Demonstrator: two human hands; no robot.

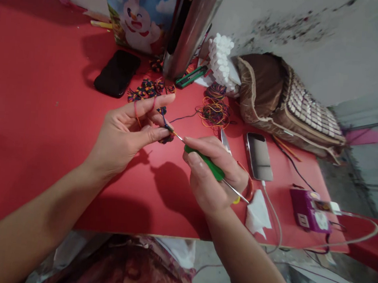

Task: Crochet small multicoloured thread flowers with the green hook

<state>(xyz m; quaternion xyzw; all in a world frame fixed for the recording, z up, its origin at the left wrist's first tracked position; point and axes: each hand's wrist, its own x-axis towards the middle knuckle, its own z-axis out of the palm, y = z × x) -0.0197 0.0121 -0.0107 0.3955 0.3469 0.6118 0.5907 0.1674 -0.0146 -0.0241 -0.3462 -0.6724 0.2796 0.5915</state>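
Observation:
My left hand (pixel 128 133) pinches a small dark crocheted piece (pixel 167 137) between thumb and fingers. Yarn loops round its raised forefinger. My right hand (pixel 217 173) is closed on the green handle of a crochet hook (pixel 207 162); the hook's metal tip touches the edge of the piece. A dark strand runs from the piece to a loose tangle of multicoloured yarn (pixel 214 112). Behind my left hand lie several small multicoloured crocheted pieces (pixel 147 89).
On the red table (pixel 32 104) are a black phone (pixel 118 73), a steel flask (pixel 195 30), a printed bag (pixel 141 21), a green cutter (pixel 191 77), scissors (pixel 224 142), a charging phone (pixel 259 156), a tissue (pixel 257 213), a purple box (pixel 310 210) and a brown cushion (pixel 285 96).

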